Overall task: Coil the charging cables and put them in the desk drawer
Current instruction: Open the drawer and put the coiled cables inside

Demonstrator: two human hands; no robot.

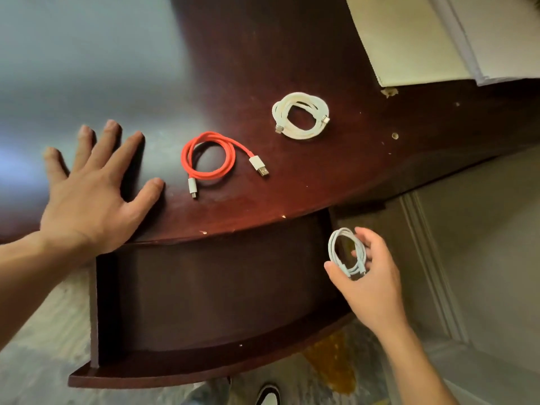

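One coiled pale cable (347, 252) in right hand (371, 276).

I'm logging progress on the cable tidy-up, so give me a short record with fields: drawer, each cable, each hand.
drawer: open, nothing visible inside
red cable: coiled, on desk
cream cable: coiled, on desk
pale cable: coiled, held at the drawer's right end
left hand: flat on desk, fingers spread
right hand: holds pale cable

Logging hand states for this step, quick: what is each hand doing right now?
Left hand: open, fingers spread, resting flat on the desk top.
Right hand: holds the coiled light blue cable by the open drawer.
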